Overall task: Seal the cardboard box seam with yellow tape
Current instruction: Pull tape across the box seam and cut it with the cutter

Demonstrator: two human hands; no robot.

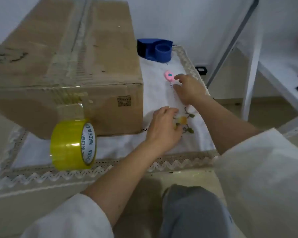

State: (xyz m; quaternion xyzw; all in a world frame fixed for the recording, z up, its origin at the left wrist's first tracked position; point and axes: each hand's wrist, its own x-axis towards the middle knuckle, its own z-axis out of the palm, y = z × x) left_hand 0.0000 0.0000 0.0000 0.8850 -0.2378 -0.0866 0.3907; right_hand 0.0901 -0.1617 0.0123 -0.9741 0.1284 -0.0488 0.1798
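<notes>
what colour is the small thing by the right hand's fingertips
Pink with a teal dot: the small cutter, just beyond the right hand, shown in the head view.

Brown cardboard box, clear glossy tape along the top seam, dark square printed code on the near face. Hanging from that near face, a yellow tape roll: translucent yellow, white core printed in dark letters. Under the box, a white tablecloth with cream zigzag lace edging and an embroidered yellow flower with green leaves. Right of the box on the cloth, a blue tape dispenser and a small pink cutter with a teal dot. White sleeves, grey trousers.
</notes>
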